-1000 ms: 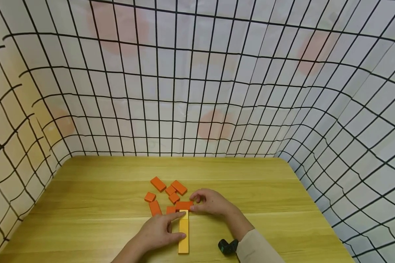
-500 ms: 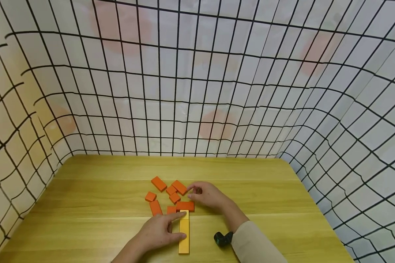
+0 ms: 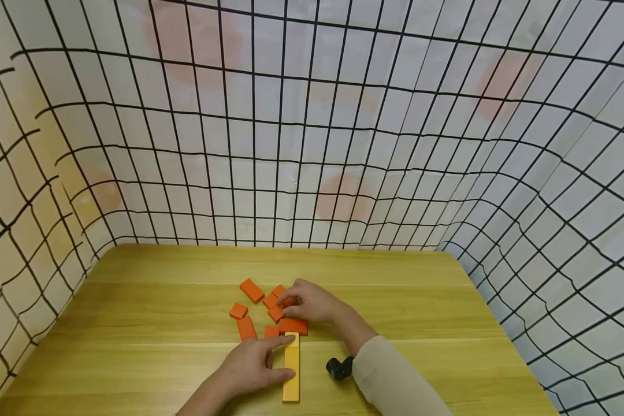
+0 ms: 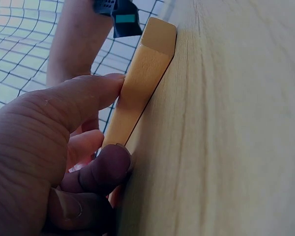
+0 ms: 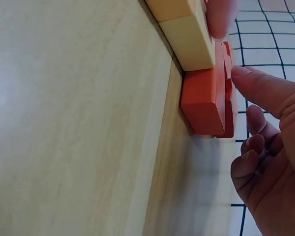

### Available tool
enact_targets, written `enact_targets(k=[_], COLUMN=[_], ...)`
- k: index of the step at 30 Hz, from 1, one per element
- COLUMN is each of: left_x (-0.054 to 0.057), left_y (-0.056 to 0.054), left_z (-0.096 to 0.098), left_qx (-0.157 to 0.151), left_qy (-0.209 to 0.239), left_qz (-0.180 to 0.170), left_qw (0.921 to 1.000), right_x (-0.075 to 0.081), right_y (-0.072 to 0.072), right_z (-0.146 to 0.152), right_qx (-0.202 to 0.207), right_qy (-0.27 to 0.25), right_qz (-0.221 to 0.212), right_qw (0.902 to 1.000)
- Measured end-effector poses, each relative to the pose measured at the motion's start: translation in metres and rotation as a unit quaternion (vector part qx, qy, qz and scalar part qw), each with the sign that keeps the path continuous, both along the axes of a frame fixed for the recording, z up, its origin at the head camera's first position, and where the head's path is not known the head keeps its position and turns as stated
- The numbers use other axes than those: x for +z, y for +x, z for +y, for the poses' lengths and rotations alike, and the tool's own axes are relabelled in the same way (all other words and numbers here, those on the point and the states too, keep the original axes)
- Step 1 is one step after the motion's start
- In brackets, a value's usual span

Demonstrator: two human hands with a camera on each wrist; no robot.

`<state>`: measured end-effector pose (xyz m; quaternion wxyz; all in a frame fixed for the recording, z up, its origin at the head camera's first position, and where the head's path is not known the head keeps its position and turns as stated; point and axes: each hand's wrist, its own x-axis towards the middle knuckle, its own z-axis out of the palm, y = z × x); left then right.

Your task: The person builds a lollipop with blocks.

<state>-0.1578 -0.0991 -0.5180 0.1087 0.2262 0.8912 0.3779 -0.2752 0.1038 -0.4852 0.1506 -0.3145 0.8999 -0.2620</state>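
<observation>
Bottom centre, head view: yellow blocks (image 3: 293,359), touched by left hand (image 3: 244,368), thumb and index spread; above, orange blocks (image 3: 252,290) partly behind empty right hand (image 3: 314,303), thumb apart. Presumably light, rigid, smooth: pinch opposite sides.

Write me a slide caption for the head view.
Left hand touching a row of yellow blocks, right hand at the scattered orange blocks, on a wood-grain table.

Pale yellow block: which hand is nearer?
Left. The left hand touches the pale yellow block with its index finger; the right hand is apart, beyond it, at the orange blocks.
</observation>
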Motion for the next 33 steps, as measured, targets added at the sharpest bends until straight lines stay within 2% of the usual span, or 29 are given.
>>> enact_targets(k=[4, 17, 22, 33], left_x=[0.0001, -0.0001, 0.0005, 0.0014], left_y=[0.0, -0.0006, 0.0005, 0.0016], left_z=[0.0, 0.0004, -0.0005, 0.0001], left_qx=[0.0, 0.001, -0.002, -0.003], left_qy=[-0.001, -0.01, -0.002, 0.004], left_qz=[0.001, -0.001, 0.004, 0.012], left_qw=[1.0, 0.9999, 1.0, 0.9999], right_x=[-0.0018, -0.002, -0.0022, -0.002], right_y=[-0.0028, -0.0015, 0.0007, -0.0006], right_z=[-0.0046, -0.007, -0.008, -0.0095], right_qx=[0.016, 0.022, 0.01, -0.003], right_qy=[0.015, 0.016, 0.008, 0.013], right_qz=[0.01, -0.012, -0.023, -0.013], right_qw=[0.9997, 0.9996, 0.9997, 0.9998])
